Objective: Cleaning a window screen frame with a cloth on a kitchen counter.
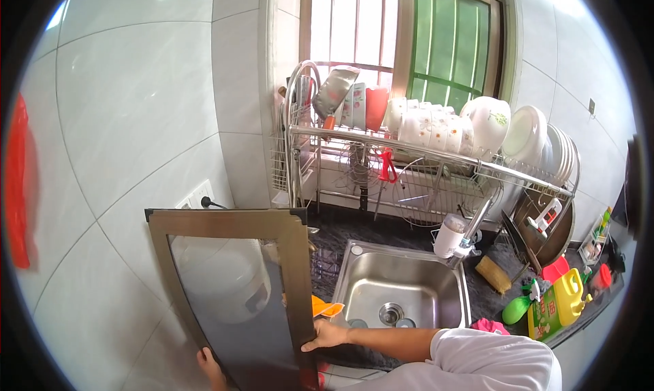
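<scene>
A glass or mesh panel in a brown metal frame (295,289) stands tilted before me, with black corner pieces at its top. My right hand (329,336) grips its right edge, thumb on the near face and fingers behind. At the lower left edge is my left hand (209,368), its fingers curled around the frame and partly hidden. An orange cloth (326,307) shows just above my right hand; whether my fingers touch it I cannot tell. Through the panel a white rounded appliance (225,273) is visible.
A steel sink (409,281) lies right of the panel, below a dish rack (378,140) loaded with bowls and plates. A yellow jug (557,304), green spray bottle (515,309) and brown sponge (493,274) stand right. The tiled wall (127,110) is close on the left.
</scene>
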Available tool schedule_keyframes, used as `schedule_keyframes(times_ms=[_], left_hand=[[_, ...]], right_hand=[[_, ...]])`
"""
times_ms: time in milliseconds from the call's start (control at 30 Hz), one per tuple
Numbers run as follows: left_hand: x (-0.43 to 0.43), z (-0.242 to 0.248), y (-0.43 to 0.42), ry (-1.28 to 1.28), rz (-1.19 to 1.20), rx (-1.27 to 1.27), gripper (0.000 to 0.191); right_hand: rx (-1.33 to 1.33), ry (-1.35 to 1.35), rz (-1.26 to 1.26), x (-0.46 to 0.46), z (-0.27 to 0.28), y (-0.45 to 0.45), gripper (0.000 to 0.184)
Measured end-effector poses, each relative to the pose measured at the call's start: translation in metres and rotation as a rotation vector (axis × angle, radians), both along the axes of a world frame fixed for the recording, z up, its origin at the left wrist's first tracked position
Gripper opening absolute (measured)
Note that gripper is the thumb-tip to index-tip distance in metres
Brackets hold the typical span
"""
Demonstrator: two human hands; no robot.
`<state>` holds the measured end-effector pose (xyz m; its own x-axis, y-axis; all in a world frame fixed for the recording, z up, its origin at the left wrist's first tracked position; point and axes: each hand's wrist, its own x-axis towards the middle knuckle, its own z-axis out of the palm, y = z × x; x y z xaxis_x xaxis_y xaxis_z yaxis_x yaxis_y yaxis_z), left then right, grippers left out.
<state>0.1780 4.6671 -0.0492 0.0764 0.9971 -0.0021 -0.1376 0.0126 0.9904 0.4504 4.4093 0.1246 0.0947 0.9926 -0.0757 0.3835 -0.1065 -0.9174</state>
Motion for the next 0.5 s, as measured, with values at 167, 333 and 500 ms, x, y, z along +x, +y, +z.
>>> schedule_keyframes(times_ms=[167,333,500], left_hand=[[0.004,0.01,-0.004,0.026,-0.074,0.025,0.03],[0.001,0.006,-0.005,0.044,-0.027,0.012,0.035],[0.006,0.021,-0.018,0.063,-0.013,-0.018,0.044]], right_hand=[[0.04,0.096,-0.025,0.006,-0.012,0.001,0.027],[0.05,0.13,-0.062,0.003,-0.008,0.0,0.025],[0.078,0.138,-0.099,0.007,-0.004,-0.002,0.029]])
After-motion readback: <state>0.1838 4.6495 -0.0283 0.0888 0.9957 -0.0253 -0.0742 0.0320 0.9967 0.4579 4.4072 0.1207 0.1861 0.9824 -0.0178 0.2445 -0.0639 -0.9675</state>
